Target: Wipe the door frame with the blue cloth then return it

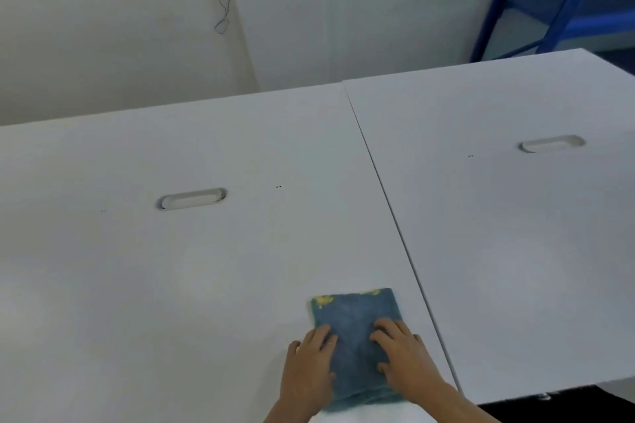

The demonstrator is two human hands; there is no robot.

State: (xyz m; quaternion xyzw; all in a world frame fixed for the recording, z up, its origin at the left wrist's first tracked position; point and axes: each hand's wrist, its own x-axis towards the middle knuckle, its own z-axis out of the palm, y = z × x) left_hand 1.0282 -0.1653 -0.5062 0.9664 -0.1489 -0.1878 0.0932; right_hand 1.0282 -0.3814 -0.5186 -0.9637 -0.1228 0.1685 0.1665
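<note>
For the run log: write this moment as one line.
left hand: on blue cloth | right hand: on blue cloth | blue cloth: flat on table

no text, label, brand or number can be read anywhere; yellow patches along the far edge of the blue cloth, lying on the white surface, form no legible letters.

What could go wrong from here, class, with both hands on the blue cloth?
The blue cloth lies at the table's near edge under the left hand and right hand; a loose hold might let it slide off.
It looks folded, so lifting one layer could let it fall open.
</note>
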